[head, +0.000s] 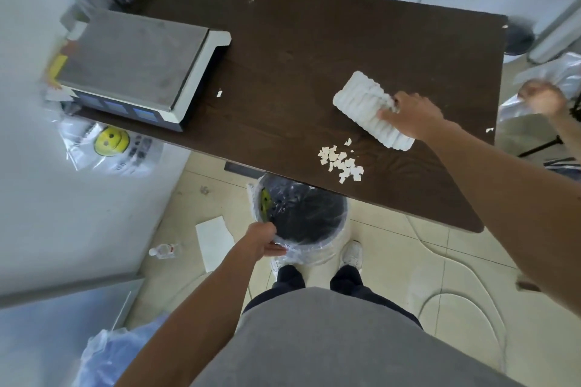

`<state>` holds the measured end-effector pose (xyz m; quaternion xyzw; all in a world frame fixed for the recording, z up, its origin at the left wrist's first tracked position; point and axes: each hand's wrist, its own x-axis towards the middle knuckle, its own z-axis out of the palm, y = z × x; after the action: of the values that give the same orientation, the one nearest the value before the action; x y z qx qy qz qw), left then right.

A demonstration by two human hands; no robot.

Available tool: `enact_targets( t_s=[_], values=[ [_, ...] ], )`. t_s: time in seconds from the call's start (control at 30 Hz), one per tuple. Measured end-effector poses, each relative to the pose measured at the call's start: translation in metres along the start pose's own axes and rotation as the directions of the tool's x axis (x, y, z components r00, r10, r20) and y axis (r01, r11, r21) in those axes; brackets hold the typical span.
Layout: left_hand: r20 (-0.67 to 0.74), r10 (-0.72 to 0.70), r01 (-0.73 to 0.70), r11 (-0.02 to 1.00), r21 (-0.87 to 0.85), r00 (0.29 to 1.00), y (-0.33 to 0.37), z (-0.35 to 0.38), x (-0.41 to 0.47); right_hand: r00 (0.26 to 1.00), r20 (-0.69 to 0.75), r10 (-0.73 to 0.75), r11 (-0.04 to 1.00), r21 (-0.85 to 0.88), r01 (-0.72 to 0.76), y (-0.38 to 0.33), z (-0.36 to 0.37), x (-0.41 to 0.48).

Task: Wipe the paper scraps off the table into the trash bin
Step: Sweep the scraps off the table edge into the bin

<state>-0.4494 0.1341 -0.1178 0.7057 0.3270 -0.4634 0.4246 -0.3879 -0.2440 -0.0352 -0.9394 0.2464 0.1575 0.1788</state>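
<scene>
The small white torn paper scraps (341, 163) look featherlight and loose, apt to scatter, so they are better pushed broadside than picked up. The soft white ribbed cloth (367, 104) should drape flat for that. The scraps are heaped on the dark brown wooden counter (314, 56), near its edge just above the black plastic-lined round trash bin (342, 207). The right hand (408, 115) grips the cloth beyond the heap from the bin, and the left hand (264, 240) clutches the bin's near rim.

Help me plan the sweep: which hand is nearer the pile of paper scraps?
Right. The right hand holds the white cloth on the table, just beyond the scrap pile; the left hand grips the trash bin rim below the table edge, farther off.
</scene>
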Motion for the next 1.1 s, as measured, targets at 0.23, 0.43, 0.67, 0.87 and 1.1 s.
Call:
enact_targets(
  t_s=[0.23,0.43,0.67,0.87,1.1],
  values=[
    [0.011,0.001,-0.001,1.0,-0.017,1.0,0.005,0.009,-0.002,0.997,0.063,0.037,0.998,0.055,-0.041,-0.004,0.005,0.003],
    [0.009,-0.001,0.002,1.0,-0.025,1.0,0.008,0.014,0.0,0.996,0.062,0.06,0.997,0.047,-0.063,-0.012,0.021,0.002],
    [-0.008,-0.004,0.004,1.0,0.004,1.0,0.011,0.018,0.002,0.994,0.071,-0.082,0.992,-0.087,0.088,-0.017,0.029,-0.008],
    [-0.012,-0.033,0.033,0.999,0.01,0.999,0.012,0.022,0.001,0.984,0.116,-0.134,0.981,-0.126,0.148,-0.023,0.047,-0.027],
    [0.007,-0.053,0.053,0.998,0.021,0.999,0.012,0.027,0.002,0.976,0.131,-0.174,0.98,-0.078,0.185,-0.031,0.065,-0.053]
  ],
)
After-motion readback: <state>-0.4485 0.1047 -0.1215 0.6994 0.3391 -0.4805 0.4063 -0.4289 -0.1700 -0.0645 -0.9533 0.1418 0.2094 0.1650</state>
